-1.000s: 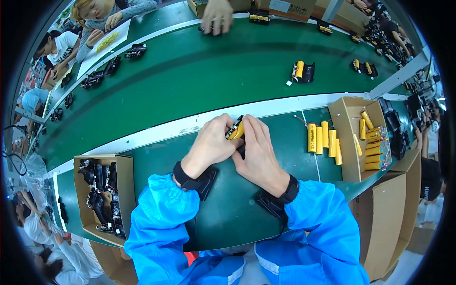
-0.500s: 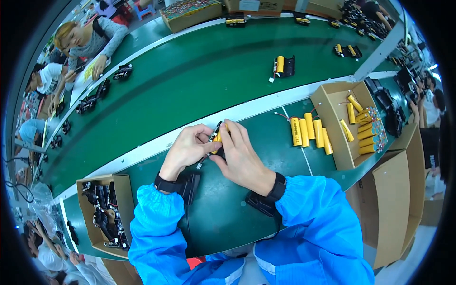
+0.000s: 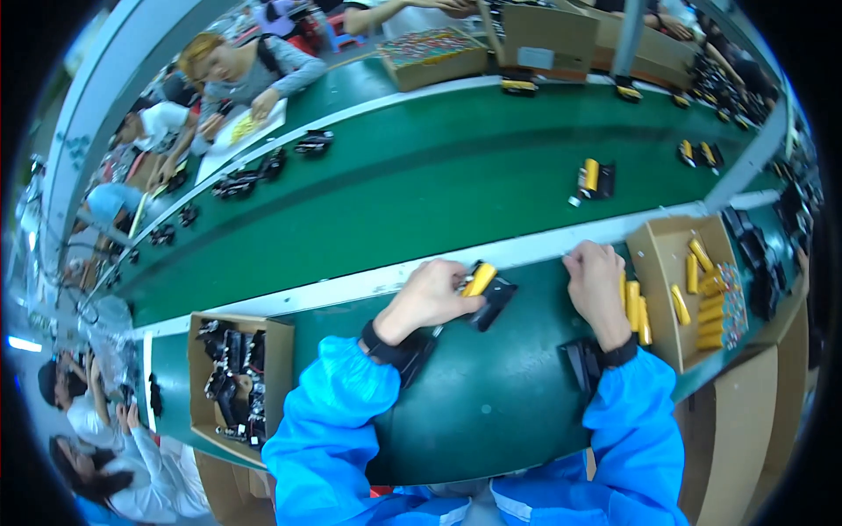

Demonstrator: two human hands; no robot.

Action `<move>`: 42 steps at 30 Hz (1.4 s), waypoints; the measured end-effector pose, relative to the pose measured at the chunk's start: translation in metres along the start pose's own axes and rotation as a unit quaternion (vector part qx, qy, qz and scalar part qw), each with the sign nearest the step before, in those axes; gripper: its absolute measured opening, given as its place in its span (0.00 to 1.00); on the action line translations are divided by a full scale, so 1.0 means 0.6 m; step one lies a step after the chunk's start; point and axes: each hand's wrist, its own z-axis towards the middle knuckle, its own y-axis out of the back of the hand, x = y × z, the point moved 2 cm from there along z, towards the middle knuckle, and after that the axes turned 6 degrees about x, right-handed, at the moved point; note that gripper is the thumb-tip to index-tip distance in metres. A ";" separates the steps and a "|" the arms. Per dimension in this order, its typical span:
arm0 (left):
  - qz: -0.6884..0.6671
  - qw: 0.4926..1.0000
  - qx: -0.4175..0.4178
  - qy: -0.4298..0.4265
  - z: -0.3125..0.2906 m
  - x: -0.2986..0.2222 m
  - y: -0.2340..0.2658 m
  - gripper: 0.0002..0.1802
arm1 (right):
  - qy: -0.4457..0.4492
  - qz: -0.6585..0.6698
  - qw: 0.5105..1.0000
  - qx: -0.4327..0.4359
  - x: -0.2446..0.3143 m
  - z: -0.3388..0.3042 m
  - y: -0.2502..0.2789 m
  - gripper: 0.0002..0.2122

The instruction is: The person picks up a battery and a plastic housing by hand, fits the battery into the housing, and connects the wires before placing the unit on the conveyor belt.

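Observation:
My left hand (image 3: 428, 301) is closed on a black plastic battery case (image 3: 496, 303), which lies tilted just over the green bench. A yellow cylindrical battery (image 3: 479, 280) sits in that case. Farther right, my right hand (image 3: 596, 285) is curled, its fingertips pressed together; whatever is in them is hidden. It covers part of a row of yellow batteries (image 3: 633, 307) on the bench. Both wrists wear black bands with dark boxes attached.
A cardboard box (image 3: 653, 254) of yellow batteries stands right, and another carton (image 3: 285, 368) with black cases stands left. Beyond a white rail (image 3: 342, 294) runs a green belt (image 3: 421, 193) carrying a case with a battery (image 3: 595, 179). Several people work around.
My hands have come apart: the right moved right to the battery row, while the left keeps the case, now turned with its battery showing. The whole view has shifted.

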 end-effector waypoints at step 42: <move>0.263 0.931 -0.086 -0.236 0.021 0.044 0.106 0.26 | -0.095 0.772 0.624 0.079 0.133 -0.041 -0.074 0.05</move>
